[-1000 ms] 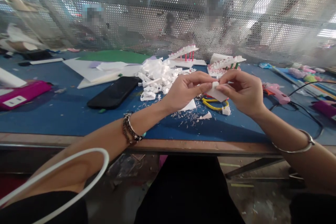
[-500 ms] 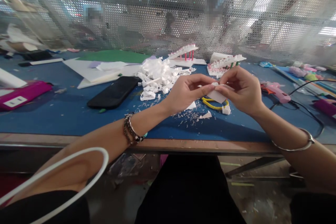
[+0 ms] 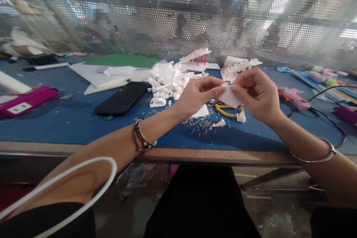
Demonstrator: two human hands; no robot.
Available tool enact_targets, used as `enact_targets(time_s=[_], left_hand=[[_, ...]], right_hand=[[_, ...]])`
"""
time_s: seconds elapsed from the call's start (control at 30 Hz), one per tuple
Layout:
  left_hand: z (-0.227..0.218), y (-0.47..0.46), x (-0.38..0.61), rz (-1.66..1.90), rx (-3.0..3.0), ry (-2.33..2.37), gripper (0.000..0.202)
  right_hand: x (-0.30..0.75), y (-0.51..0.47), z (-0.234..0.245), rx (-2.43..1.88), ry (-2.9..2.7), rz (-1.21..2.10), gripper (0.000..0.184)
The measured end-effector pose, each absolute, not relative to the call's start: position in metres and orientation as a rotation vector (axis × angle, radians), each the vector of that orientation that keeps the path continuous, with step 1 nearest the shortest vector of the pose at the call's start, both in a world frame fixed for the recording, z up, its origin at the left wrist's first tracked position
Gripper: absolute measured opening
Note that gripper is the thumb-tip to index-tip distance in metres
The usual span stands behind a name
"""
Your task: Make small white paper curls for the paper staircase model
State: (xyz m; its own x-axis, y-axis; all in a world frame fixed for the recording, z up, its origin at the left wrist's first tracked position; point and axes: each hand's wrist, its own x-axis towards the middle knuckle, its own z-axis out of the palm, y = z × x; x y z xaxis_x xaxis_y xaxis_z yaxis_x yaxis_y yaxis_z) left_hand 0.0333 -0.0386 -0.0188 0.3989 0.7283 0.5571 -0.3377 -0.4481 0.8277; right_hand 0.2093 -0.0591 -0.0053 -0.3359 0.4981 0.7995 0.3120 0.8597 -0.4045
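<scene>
In the head view, the left hand (image 3: 192, 96) and right hand (image 3: 259, 95) are pinching 1 white piece (image 3: 230, 98) between them, above the bench (image 3: 69, 130) and back from its near edge. They are apparently folding or shaping it; the next move likely calls for steady fingertips.

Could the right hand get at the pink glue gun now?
Probably: the pink glue gun lies beside the right hand, apparently unblocked, though that hand is pinching a small white sheet.

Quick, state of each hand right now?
Left hand: closed, pinching one side of a small white piece.
Right hand: closed, pinching its other side.
</scene>
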Motion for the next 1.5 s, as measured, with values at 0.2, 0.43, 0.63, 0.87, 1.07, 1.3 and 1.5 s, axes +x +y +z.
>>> enact_targets(time_s=[0.2,0.43,0.63,0.87,1.07,1.3,1.5], left_hand=[[-0.017,-0.038,0.033,1.266,1.627,0.399,0.021],[-0.017,-0.035,0.032,1.201,1.576,0.444,0.025],[-0.019,-0.034,0.031,1.172,1.549,0.442,0.023],[-0.022,-0.031,0.032,1.146,1.609,0.422,0.022],[-0.02,-0.034,0.031,1.171,1.783,0.455,0.023],[-0.02,-0.04,0.031,1.318,1.971,0.514,0.023],[-0.021,-0.047,0.032,1.417,2.088,0.503,0.023]], right_hand=[[0.216,-0.059,0.004,-0.474,-2.13,-0.249,0.015],[0.223,-0.059,0.007,-0.484,-2.226,-0.418,0.021],[0.226,-0.058,0.006,-0.472,-2.302,-0.545,0.024],[0.225,-0.058,0.007,-0.522,-2.298,-0.629,0.013],[0.22,-0.056,0.008,-0.555,-2.22,-0.421,0.008],[0.218,-0.049,0.004,-0.622,-2.19,-0.222,0.01],[0.213,-0.054,0.003,-0.659,-2.13,-0.222,0.011]])
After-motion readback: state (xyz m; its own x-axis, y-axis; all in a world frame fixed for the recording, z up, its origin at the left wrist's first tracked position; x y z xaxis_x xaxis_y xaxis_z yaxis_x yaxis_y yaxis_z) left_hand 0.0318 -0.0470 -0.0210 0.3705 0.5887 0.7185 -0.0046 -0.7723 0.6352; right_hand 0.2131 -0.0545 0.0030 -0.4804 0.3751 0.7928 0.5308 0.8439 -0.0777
